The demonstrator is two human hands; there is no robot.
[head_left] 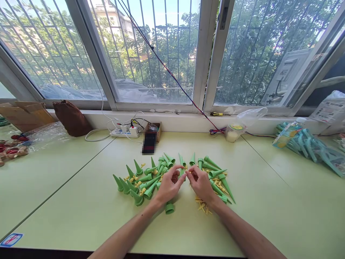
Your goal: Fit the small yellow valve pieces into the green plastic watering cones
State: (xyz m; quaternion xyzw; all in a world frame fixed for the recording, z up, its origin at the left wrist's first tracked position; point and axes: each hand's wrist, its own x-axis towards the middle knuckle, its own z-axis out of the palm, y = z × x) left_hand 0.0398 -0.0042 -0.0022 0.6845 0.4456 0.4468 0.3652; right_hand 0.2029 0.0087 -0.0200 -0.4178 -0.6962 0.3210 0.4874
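Note:
My left hand (pixel 170 183) and my right hand (pixel 201 183) meet fingertip to fingertip over the middle of the table. Both are pinched closed around a small yellow plastic piece (pixel 185 167), mostly hidden by the fingers. To the left lies a spread of green plastic spikes (pixel 138 169), several standing on their caps, with small yellow valve-like parts (pixel 142 191) among them. More green spikes (pixel 228 187) lie beside my right hand. A few yellow T-shaped pieces (pixel 202 207) sit under my right wrist, and one green cap (pixel 169 208) is near my left forearm.
Behind the spikes are a small cardboard box (pixel 157 129), a dark pixelated object (pixel 149 142) and a white power strip (pixel 125 133). A brown bag (pixel 71 118) stands left. A plastic-bagged jar (pixel 234 133) and light-blue plastic items (pixel 309 144) are at the right.

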